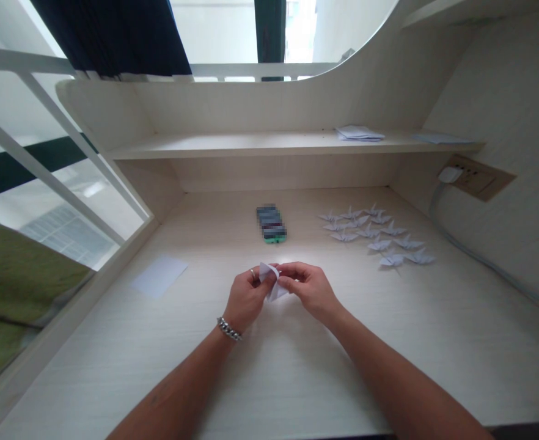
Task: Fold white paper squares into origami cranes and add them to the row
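My left hand [246, 297] and my right hand [310, 287] meet over the middle of the pale wooden desk [269, 366]. Both pinch a small folded piece of white paper [272, 282] between fingers and thumbs, a little above the desk top. A ring sits on a left finger and a metal chain bracelet on the left wrist. Beyond the hands, a small phone-like object [271, 223] lies flat on the desk.
Several folded white paper cranes [377, 235] are spread out at the right rear of the desk. A flat white sheet [159, 275] lies at the left. A shelf [274, 143] above carries a paper stack [359, 133]. A wall socket with cable [473, 178] is at right.
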Tool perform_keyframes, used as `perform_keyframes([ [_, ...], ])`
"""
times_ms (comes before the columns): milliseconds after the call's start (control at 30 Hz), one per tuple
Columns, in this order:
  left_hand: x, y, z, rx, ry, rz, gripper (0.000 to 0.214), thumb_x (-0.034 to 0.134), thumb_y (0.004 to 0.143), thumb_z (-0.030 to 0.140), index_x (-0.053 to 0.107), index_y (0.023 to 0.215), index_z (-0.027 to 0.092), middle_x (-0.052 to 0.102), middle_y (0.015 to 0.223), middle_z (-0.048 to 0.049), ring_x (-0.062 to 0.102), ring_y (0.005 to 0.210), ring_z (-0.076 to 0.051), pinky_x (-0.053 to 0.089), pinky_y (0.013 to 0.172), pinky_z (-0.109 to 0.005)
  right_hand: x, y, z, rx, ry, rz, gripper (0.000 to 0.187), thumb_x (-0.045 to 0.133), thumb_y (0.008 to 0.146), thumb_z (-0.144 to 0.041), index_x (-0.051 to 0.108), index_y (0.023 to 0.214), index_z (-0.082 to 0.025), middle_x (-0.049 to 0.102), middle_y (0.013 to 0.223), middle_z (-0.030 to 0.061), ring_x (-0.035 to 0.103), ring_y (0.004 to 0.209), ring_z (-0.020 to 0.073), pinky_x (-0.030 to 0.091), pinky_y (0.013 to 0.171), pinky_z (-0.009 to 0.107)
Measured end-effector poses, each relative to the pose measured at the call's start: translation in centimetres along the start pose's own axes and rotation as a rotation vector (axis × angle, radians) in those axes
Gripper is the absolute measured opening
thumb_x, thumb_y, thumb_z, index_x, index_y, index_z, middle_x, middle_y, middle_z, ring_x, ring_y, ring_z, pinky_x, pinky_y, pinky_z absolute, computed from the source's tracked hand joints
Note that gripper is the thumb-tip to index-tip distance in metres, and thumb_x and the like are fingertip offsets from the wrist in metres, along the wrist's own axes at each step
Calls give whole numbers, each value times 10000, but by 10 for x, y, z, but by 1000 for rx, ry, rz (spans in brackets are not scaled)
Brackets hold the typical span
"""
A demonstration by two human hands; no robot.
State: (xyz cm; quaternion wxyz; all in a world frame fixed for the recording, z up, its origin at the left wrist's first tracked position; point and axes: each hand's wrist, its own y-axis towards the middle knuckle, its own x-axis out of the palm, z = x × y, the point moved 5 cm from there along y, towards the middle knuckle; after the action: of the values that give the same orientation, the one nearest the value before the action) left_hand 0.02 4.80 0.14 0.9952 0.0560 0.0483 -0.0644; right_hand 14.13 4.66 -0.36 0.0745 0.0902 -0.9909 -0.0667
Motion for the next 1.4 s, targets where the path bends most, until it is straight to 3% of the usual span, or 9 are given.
perform_keyframes([
  [267, -1, 1, -2, -8, -50, -43, 361, 708, 742, 378, 728, 988, 114, 748, 944, -114, 681, 790, -211, 515, 681, -268, -3, 0, -2, 60, -22, -3, 252, 761, 688, -299, 756, 902, -167, 735, 810, 51, 607, 653, 137, 491, 625, 278],
  [567, -4, 0, 1, 13, 40, -1, 333, 688, 716, 271, 739, 1020, 146, 753, 998, -92, 696, 822, -210, 541, 694, -267, -3, -3, -4, 11, -130, 22, 264, 772, 687, -300, 745, 912, -165, 737, 875, 74, 661, 779, 185, 528, 725, 314],
  [733, -5, 1, 2, 47, 97, 25, 321, 637, 693, 170, 751, 994, 168, 755, 1006, -69, 701, 857, -212, 557, 750, -293, -2, -7, -11, -59, -265, 63, 187, 752, 712, -246, 742, 887, -182, 733, 845, 51, 670, 760, 176, 540, 700, 292],
  [967, -1, 0, 0, 52, 50, 10, 304, 688, 724, 236, 743, 1011, 153, 746, 1031, -98, 706, 874, -224, 562, 757, -295, -1, -10, -18, -214, -466, 87, 139, 704, 775, -217, 737, 908, -196, 720, 832, 40, 661, 725, 157, 528, 663, 261],
  [1133, -3, -1, 2, 53, 84, 43, 314, 676, 723, 187, 734, 1030, 146, 743, 1040, -95, 699, 904, -218, 557, 803, -301, 1, -12, -22, -301, -623, 115, 104, 675, 800, -202, 733, 886, -197, 712, 799, 34, 646, 695, 151, 510, 657, 260],
  [1300, 0, -1, 3, 55, 103, 39, 326, 651, 731, 161, 725, 1048, 140, 735, 1066, -98, 692, 937, -217, 554, 834, -315, -3, -11, -19, -289, -605, 211, 85, 660, 795, -183, 725, 848, -177, 711, 795, 45, 651, 681, 152, 519, 645, 262],
  [1400, 2, -2, 5, 47, 84, 25, 328, 650, 735, 176, 720, 1054, 149, 736, 1064, -92, 697, 919, -218, 564, 808, -323, -5, -9, -17, -237, -533, 202, 91, 655, 795, -203, 722, 853, -181, 712, 812, 50, 656, 707, 163, 529, 664, 278],
])
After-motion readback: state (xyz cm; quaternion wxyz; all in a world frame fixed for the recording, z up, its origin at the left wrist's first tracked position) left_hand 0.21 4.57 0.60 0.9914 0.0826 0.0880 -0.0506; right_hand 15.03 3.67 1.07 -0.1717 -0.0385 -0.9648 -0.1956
